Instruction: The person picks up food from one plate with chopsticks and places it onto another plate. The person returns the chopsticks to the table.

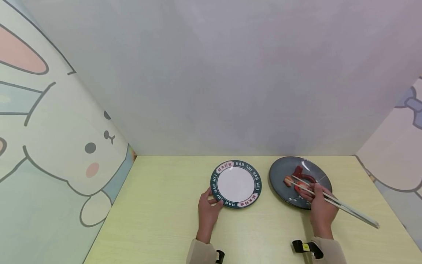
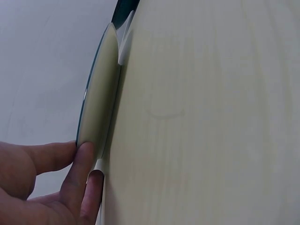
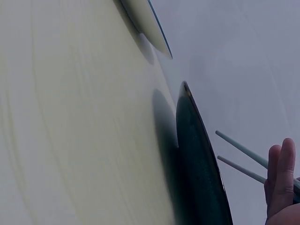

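Note:
A white plate [image 1: 235,184] with a green lettered rim lies on the table, left of a dark grey plate [image 1: 280,172]. My left hand [image 1: 209,209] holds the white plate's rim at its lower left, thumb and fingers at the edge in the left wrist view. My right hand [image 1: 321,209] grips a pair of pale chopsticks [image 1: 349,209] over the dark plate. Their tips are apart, close to a small orange piece [image 1: 288,180]. Beside it lie a dark red piece [image 1: 298,171], a curved reddish-brown piece [image 1: 308,178] and an orange-red piece [image 1: 299,186], partly hidden by chopsticks and hand.
The pale wooden table [image 1: 158,205] meets a plain grey wall [image 1: 211,80] just behind both plates. A side wall with a cartoon rabbit [image 1: 66,146] borders the left; another printed wall [image 1: 392,150] borders the right. Table surface lies between the two plates.

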Demonstrator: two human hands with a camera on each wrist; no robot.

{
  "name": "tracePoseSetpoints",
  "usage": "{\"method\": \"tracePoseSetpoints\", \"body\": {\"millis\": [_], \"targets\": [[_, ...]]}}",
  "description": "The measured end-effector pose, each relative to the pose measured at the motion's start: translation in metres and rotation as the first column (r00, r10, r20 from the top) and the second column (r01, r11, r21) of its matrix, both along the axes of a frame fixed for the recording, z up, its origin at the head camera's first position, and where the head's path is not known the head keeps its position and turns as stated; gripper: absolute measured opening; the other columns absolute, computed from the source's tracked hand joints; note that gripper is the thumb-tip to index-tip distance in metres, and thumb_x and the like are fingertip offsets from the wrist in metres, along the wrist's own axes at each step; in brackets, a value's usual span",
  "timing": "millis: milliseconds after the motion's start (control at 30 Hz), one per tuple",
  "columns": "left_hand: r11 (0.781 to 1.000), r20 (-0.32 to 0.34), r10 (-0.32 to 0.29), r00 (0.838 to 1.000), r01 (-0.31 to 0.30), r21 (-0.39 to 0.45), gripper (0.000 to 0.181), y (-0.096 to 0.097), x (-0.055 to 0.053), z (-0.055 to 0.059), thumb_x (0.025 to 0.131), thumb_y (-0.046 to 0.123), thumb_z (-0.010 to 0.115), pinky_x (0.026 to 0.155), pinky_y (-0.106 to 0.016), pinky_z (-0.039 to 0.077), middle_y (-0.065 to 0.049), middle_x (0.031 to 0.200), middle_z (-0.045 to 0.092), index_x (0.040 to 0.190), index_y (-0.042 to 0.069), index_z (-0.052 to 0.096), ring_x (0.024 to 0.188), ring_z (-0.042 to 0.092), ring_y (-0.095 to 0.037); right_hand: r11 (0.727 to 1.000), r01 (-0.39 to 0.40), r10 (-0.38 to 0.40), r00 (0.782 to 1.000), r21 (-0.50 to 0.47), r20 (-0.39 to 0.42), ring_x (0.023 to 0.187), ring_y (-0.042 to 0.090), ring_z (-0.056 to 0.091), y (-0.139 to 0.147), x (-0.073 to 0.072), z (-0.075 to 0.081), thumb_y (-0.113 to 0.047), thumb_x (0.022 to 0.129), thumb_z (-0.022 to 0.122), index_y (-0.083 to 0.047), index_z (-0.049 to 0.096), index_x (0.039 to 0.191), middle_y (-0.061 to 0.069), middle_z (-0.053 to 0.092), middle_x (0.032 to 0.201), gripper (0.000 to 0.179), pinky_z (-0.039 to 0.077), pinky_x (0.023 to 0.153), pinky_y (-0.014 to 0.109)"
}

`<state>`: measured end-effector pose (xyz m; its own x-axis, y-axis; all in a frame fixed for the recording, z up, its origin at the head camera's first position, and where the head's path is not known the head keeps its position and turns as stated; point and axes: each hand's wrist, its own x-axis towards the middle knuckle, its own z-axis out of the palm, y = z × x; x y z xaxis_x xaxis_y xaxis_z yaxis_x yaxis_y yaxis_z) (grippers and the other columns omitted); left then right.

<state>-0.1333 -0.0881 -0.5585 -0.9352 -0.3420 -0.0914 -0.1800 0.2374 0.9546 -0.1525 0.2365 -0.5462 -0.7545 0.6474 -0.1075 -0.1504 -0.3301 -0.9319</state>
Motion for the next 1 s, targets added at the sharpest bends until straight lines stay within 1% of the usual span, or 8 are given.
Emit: {"method": "tracePoseSetpoints", "body": {"millis": [200, 333, 500, 633, 733, 833, 900, 1000], "targets": [[1.0, -0.002, 0.004, 1.0, -0.004, -0.002, 0.07, 0.0, 0.0, 0.001, 0.085, -0.009, 0.078, 0.071, -0.032, 0.062, -0.018, 0.125, 0.059, 0.149, -0.008, 0.051, 0.095, 0.069, -0.023, 0.999, -0.049, 0.049, 0.998, 0.012, -0.032, 0.063, 0.011, 0.076, -0.005, 0.004, 0.001, -0.019, 0.106, 0.063, 0.001, 0.077, 0.107, 0.004, 0.079, 0.085, 0.024, 0.061, 0.059, 0.023], [1.0, -0.002, 0.005, 1.0, -0.005, -0.001, 0.07, 0.001, 0.0, 0.001, 0.085, -0.009, 0.078, 0.071, -0.032, 0.063, -0.018, 0.124, 0.059, 0.149, -0.008, 0.051, 0.095, 0.069, -0.024, 0.995, -0.086, 0.087, 0.996, 0.043, -0.034, 0.064, 0.012, 0.076, -0.01, 0.007, 0.001, -0.015, 0.107, 0.061, 0.007, 0.075, 0.115, 0.008, 0.08, 0.087, 0.027, 0.061, 0.059, 0.024], [1.0, 0.0, 0.006, 1.0, -0.006, 0.0, 0.069, 0.0, 0.0, 0.002, 0.084, -0.01, 0.078, 0.071, -0.032, 0.063, -0.018, 0.124, 0.059, 0.148, -0.009, 0.051, 0.095, 0.069, -0.024, 0.987, -0.121, 0.124, 0.992, 0.106, -0.019, 0.066, 0.01, 0.076, -0.017, 0.011, 0.003, -0.019, 0.108, 0.059, 0.005, 0.075, 0.115, 0.006, 0.08, 0.087, 0.03, 0.061, 0.06, 0.024], [1.0, -0.011, 0.006, 1.0, -0.006, 0.005, 0.07, 0.001, 0.0, 0.003, 0.084, -0.01, 0.078, 0.071, -0.032, 0.063, -0.019, 0.124, 0.059, 0.148, -0.01, 0.051, 0.095, 0.07, -0.025, 0.976, -0.156, 0.159, 0.987, 0.154, -0.006, 0.068, 0.01, 0.077, -0.021, 0.015, 0.004, -0.019, 0.108, 0.059, 0.01, 0.072, 0.118, 0.004, 0.081, 0.088, 0.033, 0.062, 0.062, 0.025], [1.0, -0.01, 0.006, 1.0, -0.006, 0.004, 0.07, 0.0, 0.0, 0.004, 0.083, -0.011, 0.078, 0.071, -0.032, 0.063, -0.019, 0.124, 0.059, 0.148, -0.01, 0.051, 0.095, 0.07, -0.025, 0.968, -0.175, 0.179, 0.984, 0.181, -0.009, 0.069, 0.01, 0.077, -0.025, 0.018, 0.004, -0.015, 0.107, 0.061, 0.011, 0.072, 0.119, 0.003, 0.081, 0.09, 0.03, 0.061, 0.06, 0.026], [1.0, -0.01, 0.003, 1.0, -0.003, 0.007, 0.07, 0.0, 0.0, 0.004, 0.083, -0.011, 0.078, 0.071, -0.032, 0.063, -0.019, 0.124, 0.059, 0.148, -0.011, 0.051, 0.095, 0.07, -0.026, 0.961, -0.168, 0.182, 0.982, 0.218, -0.046, 0.066, 0.011, 0.077, -0.028, 0.022, 0.004, -0.009, 0.105, 0.064, 0.011, 0.073, 0.118, 0.003, 0.081, 0.087, 0.025, 0.06, 0.057, 0.026], [1.0, -0.013, 0.002, 1.0, -0.002, 0.01, 0.071, 0.0, 0.0, 0.004, 0.083, -0.011, 0.078, 0.071, -0.033, 0.063, -0.02, 0.124, 0.059, 0.148, -0.011, 0.05, 0.095, 0.07, -0.027, 0.955, -0.16, 0.185, 0.979, 0.249, -0.081, 0.064, 0.011, 0.076, -0.031, 0.025, 0.004, -0.002, 0.104, 0.064, 0.012, 0.073, 0.117, 0.003, 0.08, 0.085, 0.021, 0.06, 0.055, 0.026], [1.0, -0.011, 0.001, 1.0, -0.001, 0.008, 0.071, 0.0, 0.001, 0.004, 0.083, -0.011, 0.078, 0.071, -0.033, 0.063, -0.02, 0.124, 0.058, 0.148, -0.011, 0.05, 0.095, 0.07, -0.027, 0.944, -0.156, 0.194, 0.975, 0.292, -0.105, 0.062, 0.011, 0.076, -0.034, 0.029, 0.005, 0.007, 0.1, 0.064, 0.009, 0.074, 0.113, 0.003, 0.078, 0.082, 0.016, 0.059, 0.053, 0.027]]}}
